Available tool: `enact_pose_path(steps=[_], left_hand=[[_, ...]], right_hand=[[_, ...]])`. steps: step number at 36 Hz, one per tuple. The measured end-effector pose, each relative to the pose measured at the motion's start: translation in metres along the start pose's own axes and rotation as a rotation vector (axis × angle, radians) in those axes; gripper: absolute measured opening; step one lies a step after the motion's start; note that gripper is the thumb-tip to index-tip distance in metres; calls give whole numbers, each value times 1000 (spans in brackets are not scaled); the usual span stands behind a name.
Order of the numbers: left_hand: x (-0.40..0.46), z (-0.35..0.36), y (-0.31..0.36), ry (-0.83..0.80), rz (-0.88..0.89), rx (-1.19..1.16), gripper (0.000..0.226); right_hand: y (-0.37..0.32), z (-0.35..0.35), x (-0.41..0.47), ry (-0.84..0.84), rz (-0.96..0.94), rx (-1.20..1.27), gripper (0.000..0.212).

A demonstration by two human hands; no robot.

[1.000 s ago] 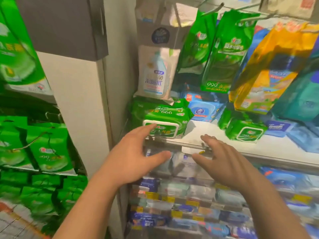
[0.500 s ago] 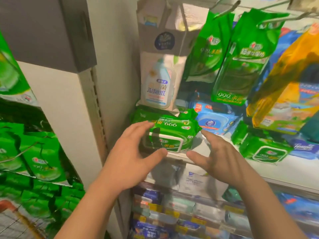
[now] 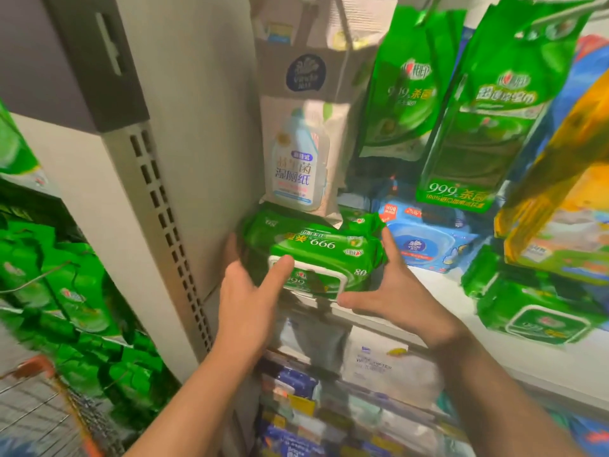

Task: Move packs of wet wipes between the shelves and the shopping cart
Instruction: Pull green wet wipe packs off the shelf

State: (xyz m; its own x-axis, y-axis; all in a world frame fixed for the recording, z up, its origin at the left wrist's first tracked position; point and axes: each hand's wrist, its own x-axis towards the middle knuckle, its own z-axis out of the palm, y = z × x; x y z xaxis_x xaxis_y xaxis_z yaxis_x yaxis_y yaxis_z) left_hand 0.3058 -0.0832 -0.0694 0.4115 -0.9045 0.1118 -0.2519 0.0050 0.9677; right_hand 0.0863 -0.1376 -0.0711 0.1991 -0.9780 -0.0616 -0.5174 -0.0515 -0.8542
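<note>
A pale hanging pouch printed with a white bottle (image 3: 301,166) dangles right above the pack I am after, its lower edge just touching the pack's back. To the right hang 2 tall glossy green bags (image 3: 405,84) on hooks, with a yellow-orange bag (image 3: 560,179) beyond them. On the white shelf (image 3: 438,291) a blue flat wipes pack (image 3: 428,242) lies just beside my target, and another green lidded pack (image 3: 540,311) sits well apart at the right.

Both my forearms reach up and forward. My left hand (image 3: 245,298) wraps the left end of the green soft wet wipes pack with the white flip lid (image 3: 316,255) — thumb lying on the lid's left corner, fingers curled round behind. My right hand (image 3: 392,291) clasps the right end, thumb under the front edge, fingers up along the side. So each grip is closed round the pack, which sits at the front left of the shelf against the grey slotted upright (image 3: 158,192).

Below, a lower shelf (image 3: 329,407) holds rows of blue and white packs. At the lower left the orange-rimmed wire shopping cart (image 3: 43,407) shows — its contents I cannot tell.
</note>
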Motion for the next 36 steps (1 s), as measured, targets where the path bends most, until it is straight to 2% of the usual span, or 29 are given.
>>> enact_pose_path(steps=[2,3,4,7,8,10,12,15,18,19,22,24,26,29,30,33,36], left_hand=[[5,2,9,-19,-102,-28,56],[8,3,12,-25,-178,-42,53],[12,3,13,-31,-241,-51,56],[27,3,13,-86,-333,-171,84],[31,3,17,-118,-331,-260,85],[39,8,20,-163,-306,-423,65],[47,12,19,-159,-275,-475,51],[57,14,14,-112,-282,-458,63],[60,14,14,-113,-306,-509,47],[61,13,13,-121,-303,-510,50],[62,12,2,-175,-283,-477,78],[62,10,-3,-221,-301,-467,88],[54,8,7,-292,-285,-421,78],[45,8,14,-381,-245,-355,42],[43,8,13,-392,-242,-331,43],[41,6,8,-447,-205,-231,62],[38,8,8,-513,-106,-185,44]], right_hand=[[7,3,7,-16,23,-9,169],[10,4,10,-14,22,-21,170],[12,5,13,-6,19,-30,169],[16,7,16,22,-20,-35,163],[16,8,17,28,-42,-26,158],[16,11,18,45,-79,22,144],[17,14,21,57,-97,86,144],[19,19,24,38,-121,200,154],[17,24,23,42,-125,273,143],[16,25,23,56,-126,278,138],[13,27,23,70,-136,268,136],[13,27,23,64,-142,270,123],[13,26,21,66,-139,285,119],[14,24,18,76,-138,312,124],[15,23,15,83,-135,316,124],[18,17,7,88,-136,309,113],[24,10,1,95,-126,328,109]])
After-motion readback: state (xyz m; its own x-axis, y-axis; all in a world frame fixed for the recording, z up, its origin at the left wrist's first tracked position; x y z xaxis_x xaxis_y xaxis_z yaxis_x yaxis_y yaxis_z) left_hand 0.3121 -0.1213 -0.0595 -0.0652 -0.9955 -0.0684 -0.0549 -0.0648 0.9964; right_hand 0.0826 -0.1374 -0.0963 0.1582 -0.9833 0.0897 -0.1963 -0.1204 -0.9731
